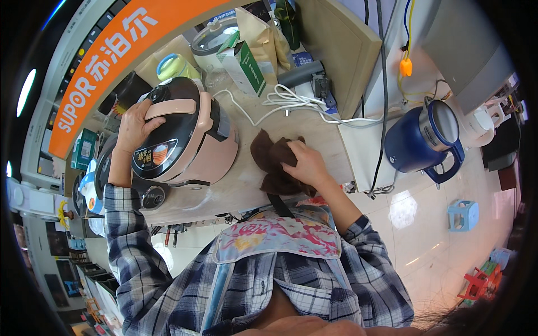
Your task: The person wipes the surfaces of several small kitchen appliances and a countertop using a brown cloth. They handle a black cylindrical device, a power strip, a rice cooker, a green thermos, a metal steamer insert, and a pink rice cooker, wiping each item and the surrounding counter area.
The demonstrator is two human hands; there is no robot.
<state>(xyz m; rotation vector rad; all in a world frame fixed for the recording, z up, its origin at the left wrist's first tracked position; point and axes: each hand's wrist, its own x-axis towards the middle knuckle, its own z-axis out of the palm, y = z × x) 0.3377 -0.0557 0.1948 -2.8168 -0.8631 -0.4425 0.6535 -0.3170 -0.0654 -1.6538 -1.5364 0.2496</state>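
Note:
A pink electric pressure cooker (216, 148) with a dark glossy lid stands on the counter at the left. My left hand (134, 127) is closed at the left end of its pink lid handle (174, 108), the thumb lying over the lid; the fingertips are partly hidden. To the right of the cooker, my right hand (307, 165) grips a crumpled dark brown cloth (272, 154). The cloth rests on the counter near its front edge, apart from the cooker.
Behind lie a white cable (294, 101), a green-and-white box (244, 64) and brown paper bags (258, 33). A blue kettle (412, 137) stands right, beside a hanging black cable (383, 84). An orange sign (101, 61) arches over the left. A blue stool (463, 215) is on the floor.

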